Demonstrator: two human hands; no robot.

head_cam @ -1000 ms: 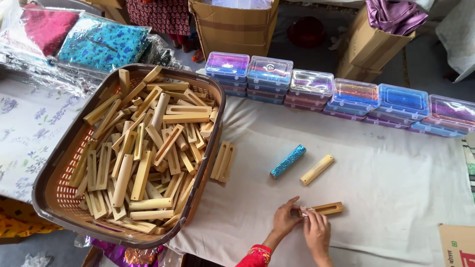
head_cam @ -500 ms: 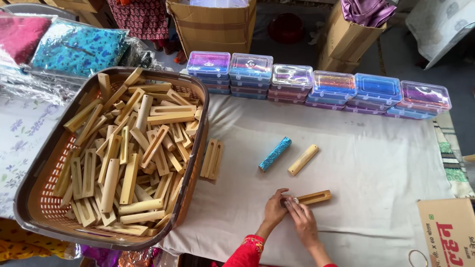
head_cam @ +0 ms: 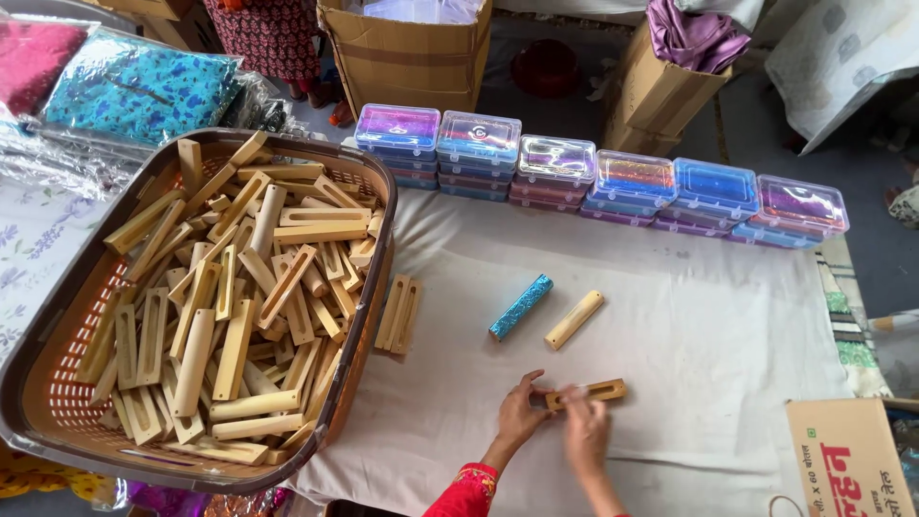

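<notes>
Nearest to us, our left hand (head_cam: 517, 414) and right hand (head_cam: 584, 431) meet over a slotted wooden piece (head_cam: 589, 392) that lies flat on the white cloth (head_cam: 689, 316) covering the tabletop. The left fingers pinch its near end; the right hand is blurred, so we cannot tell whether its fingers are closed on the piece or only brushing it. Both wrists come in low from the bottom edge, palms turned down.

As for progress, we judge the work barely begun: just beyond our hands lie one blue glittery wrapped stick (head_cam: 521, 306) and one plain rounded wooden stick (head_cam: 574, 319), side by side but apart. A pair of slotted pieces (head_cam: 398, 314) rests against the basket wall. The big brown basket (head_cam: 369, 287) to our left is heaped with bare wooden pieces not yet handled.

Farthest off, a row of stacked clear plastic boxes (head_cam: 593, 177) lines the cloth's far edge, with cardboard cartons (head_cam: 407, 53) behind.
</notes>
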